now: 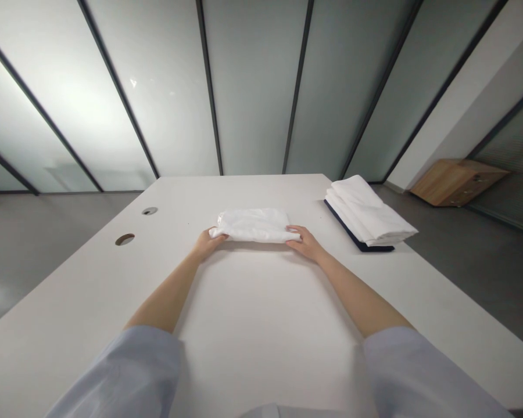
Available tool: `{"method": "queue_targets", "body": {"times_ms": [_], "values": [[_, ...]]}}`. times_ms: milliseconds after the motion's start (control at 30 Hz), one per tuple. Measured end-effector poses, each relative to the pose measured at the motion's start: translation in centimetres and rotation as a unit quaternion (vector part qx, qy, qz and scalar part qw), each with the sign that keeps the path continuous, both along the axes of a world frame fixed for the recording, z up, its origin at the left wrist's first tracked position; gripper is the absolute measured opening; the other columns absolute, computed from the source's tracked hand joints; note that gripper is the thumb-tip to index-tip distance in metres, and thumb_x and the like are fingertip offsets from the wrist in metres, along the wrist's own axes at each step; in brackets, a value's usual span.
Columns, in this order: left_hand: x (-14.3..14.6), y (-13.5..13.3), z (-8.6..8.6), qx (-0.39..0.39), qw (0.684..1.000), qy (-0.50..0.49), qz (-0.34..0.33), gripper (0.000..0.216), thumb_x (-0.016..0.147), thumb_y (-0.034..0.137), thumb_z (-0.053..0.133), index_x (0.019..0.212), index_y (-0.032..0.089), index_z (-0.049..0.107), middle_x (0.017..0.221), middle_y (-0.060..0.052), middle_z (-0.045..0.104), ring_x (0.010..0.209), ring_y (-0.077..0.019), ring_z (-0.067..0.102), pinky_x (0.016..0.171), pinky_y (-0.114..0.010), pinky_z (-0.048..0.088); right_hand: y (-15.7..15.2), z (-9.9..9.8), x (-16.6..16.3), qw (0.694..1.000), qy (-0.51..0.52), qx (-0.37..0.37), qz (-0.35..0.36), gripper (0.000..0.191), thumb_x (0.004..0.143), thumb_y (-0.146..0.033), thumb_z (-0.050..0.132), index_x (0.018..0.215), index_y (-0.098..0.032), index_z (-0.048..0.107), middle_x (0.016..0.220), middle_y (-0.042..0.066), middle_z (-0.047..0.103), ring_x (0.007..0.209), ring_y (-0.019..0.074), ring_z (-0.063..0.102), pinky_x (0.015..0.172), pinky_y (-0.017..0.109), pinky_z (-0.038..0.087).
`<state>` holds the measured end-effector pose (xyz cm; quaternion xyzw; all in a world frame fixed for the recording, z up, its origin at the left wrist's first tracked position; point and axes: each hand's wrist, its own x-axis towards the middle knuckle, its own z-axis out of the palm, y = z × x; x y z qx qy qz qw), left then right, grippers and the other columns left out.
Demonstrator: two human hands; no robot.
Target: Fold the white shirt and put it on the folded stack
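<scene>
A folded white cloth (255, 225) lies across the middle of the white table, its near edge a thick rounded fold. My left hand (208, 242) grips the left end of that fold, thumb on top and the other fingers partly hidden by the cloth. At the opposite end, my right hand (305, 242) pinches the near right corner between thumb and fingers. Both arms reach straight forward from light blue sleeves. The far left corner of the cloth looks a little crumpled.
On the right of the table (261, 325), a stack of folded white cloth (368, 212) rests on a dark navy flat item (353, 235). Two round holes, one with a grommet (149, 211), are at the left. A wooden cabinet (457, 181) stands on the floor by the frosted glass wall.
</scene>
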<state>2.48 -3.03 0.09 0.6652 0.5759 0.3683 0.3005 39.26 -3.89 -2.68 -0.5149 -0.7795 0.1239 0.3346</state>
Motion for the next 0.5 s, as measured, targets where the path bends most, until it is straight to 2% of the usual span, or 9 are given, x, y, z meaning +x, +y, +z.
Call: {"method": "queue_targets", "body": {"times_ms": [67,167,233,300,400,500], "values": [[-0.3,0.3,-0.4,-0.005,1.0,-0.004,-0.021,0.047,0.067,0.051,0.062,0.094,0.013,0.069,0.086,-0.007,0.072,0.084,-0.026,0.066,0.075,-0.036,0.052,0.2,-0.6,0.1,1.0,0.008,0.005,0.027,0.053,0.074,-0.034,0.068,0.125,-0.023,0.06,0.132,0.009,0.058,0.125,0.0265,0.05,0.101,0.041,0.043],[-0.8,0.8,-1.0,0.058,0.993,0.057,-0.082,0.042,0.064,0.038,0.066,0.1,0.015,0.07,0.113,-0.011,0.068,0.106,-0.0294,0.061,0.094,-0.042,0.048,0.7,-1.2,0.1,0.996,-0.028,0.023,0.079,0.057,0.072,-0.032,0.071,0.128,-0.025,0.06,0.133,0.007,0.059,0.129,0.027,0.047,0.108,0.044,0.036],[-1.1,1.1,-1.3,0.106,0.983,0.123,-0.089,0.044,0.063,0.027,0.064,0.106,0.018,0.07,0.134,-0.01,0.057,0.125,-0.0311,0.05,0.107,-0.046,0.038,0.9,-1.3,0.2,0.995,-0.048,0.036,0.082,0.053,0.074,-0.032,0.07,0.126,-0.027,0.062,0.132,0.006,0.06,0.126,0.0266,0.051,0.108,0.045,0.037],[-1.3,1.2,-1.4,0.132,0.972,0.177,-0.085,0.049,0.061,0.02,0.061,0.11,0.021,0.069,0.144,-0.006,0.048,0.137,-0.0306,0.035,0.114,-0.047,0.03,1.1,-1.3,0.2,0.994,-0.064,0.047,0.074,0.048,0.074,-0.03,0.069,0.122,-0.027,0.065,0.134,0.007,0.058,0.125,0.0271,0.052,0.107,0.046,0.038],[-1.1,1.1,-1.4,0.147,0.961,0.208,-0.11,0.055,0.061,0.015,0.057,0.114,0.022,0.068,0.142,-0.002,0.05,0.142,-0.0277,0.026,0.116,-0.045,0.029,1.2,-1.2,0.3,0.992,-0.061,0.07,0.081,0.052,0.071,-0.027,0.07,0.123,-0.025,0.065,0.142,0.008,0.05,0.134,0.0289,0.042,0.11,0.048,0.035],[-0.7,0.9,-1.3,0.129,0.968,0.177,-0.122,0.053,0.066,0.017,0.053,0.118,0.019,0.066,0.132,-0.006,0.06,0.134,-0.027,0.042,0.113,-0.042,0.033,1.2,-1.1,0.6,0.99,-0.021,0.074,0.12,0.053,0.072,-0.025,0.068,0.125,-0.022,0.064,0.14,0.007,0.052,0.135,0.0269,0.041,0.112,0.047,0.033]]}}
